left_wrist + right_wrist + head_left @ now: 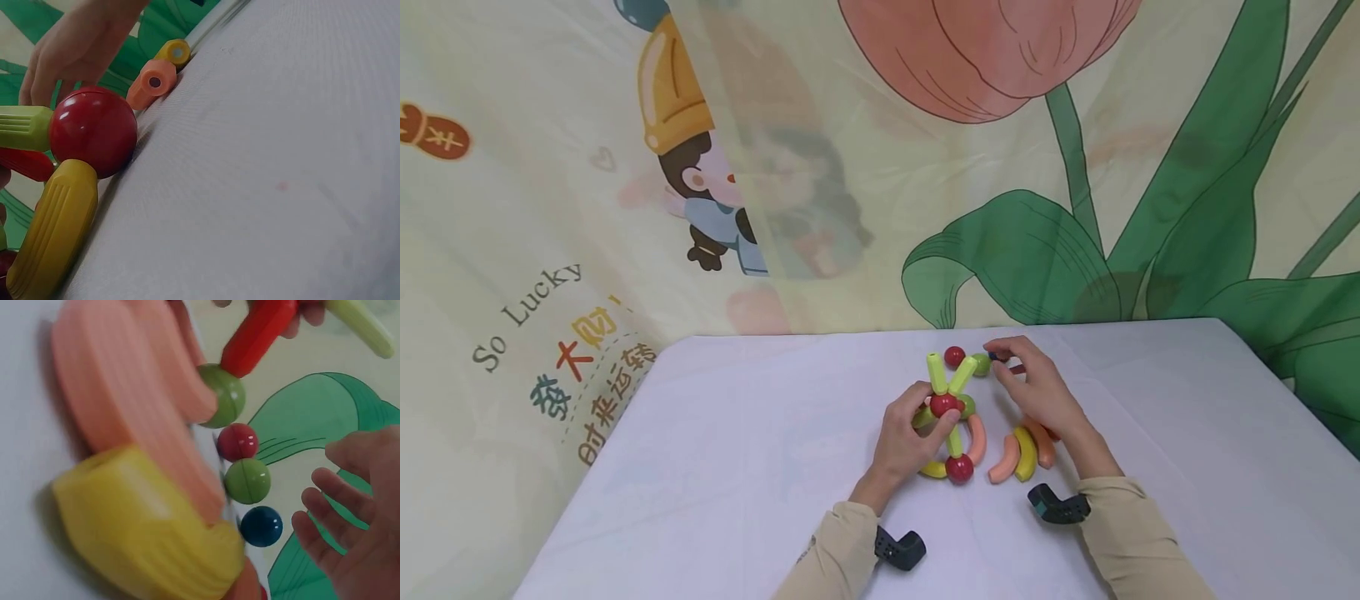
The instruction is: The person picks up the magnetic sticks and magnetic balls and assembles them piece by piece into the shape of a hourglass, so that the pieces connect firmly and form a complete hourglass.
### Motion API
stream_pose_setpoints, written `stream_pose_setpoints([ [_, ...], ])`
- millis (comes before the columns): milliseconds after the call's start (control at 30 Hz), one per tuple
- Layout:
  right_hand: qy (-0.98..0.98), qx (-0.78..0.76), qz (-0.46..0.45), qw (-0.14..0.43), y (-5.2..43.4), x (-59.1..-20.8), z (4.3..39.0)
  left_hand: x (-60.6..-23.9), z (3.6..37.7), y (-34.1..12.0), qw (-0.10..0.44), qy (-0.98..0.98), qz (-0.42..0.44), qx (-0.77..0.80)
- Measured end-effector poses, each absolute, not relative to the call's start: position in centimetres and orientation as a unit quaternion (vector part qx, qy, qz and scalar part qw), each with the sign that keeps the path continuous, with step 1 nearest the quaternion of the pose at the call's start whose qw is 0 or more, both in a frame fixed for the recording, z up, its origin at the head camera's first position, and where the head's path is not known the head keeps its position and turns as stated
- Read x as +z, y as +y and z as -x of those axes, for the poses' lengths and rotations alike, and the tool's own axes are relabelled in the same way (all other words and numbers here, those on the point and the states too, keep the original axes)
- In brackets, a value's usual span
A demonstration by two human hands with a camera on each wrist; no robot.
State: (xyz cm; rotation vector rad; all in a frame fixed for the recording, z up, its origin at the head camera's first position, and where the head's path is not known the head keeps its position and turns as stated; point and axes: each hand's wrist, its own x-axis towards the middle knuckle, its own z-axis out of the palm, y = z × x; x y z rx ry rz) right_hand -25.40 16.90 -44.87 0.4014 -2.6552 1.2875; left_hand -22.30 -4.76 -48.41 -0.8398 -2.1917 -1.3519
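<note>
My left hand grips a magnetic ball-and-stick model, thumb beside its upper red ball. Two light-green sticks rise from that ball in a V. Lower down are another red ball, a curved yellow stick and a curved pink stick. A red stick leads to a green ball. At the back, my right hand reaches over the table with fingers spread and nothing between them. Its fingertips are beside a blue ball, next to a loose green ball and red ball.
Curved pink, yellow and orange sticks lie below the right hand, right of the model. A white cloth covers the table. Behind its far edge hangs a printed curtain.
</note>
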Motion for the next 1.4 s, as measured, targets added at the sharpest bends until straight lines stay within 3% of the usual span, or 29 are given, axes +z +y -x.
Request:
stream_pose_setpoints([
  [167, -0.908, 0.393, -0.134, 0.051, 16.4, -45.1, 25.5, -48.6, 22.5, -4.7, 0.216, -0.789, 0.309, -0.486],
  [667, -0.928, 0.355, -0.108, 0.036, 16.2, -45.7, 25.9, -49.0, 22.3, -4.1, 0.211, -0.783, 0.315, -0.493],
  [933, -0.936, 0.338, -0.096, -0.010, 16.0, -46.0, 26.2, -48.9, 22.2, -4.1, 0.209, -0.786, 0.309, -0.494],
  [1400, -0.937, 0.339, -0.082, -0.014, 15.6, -45.8, 26.4, -48.8, 22.5, -4.9, 0.232, -0.783, 0.301, -0.493],
])
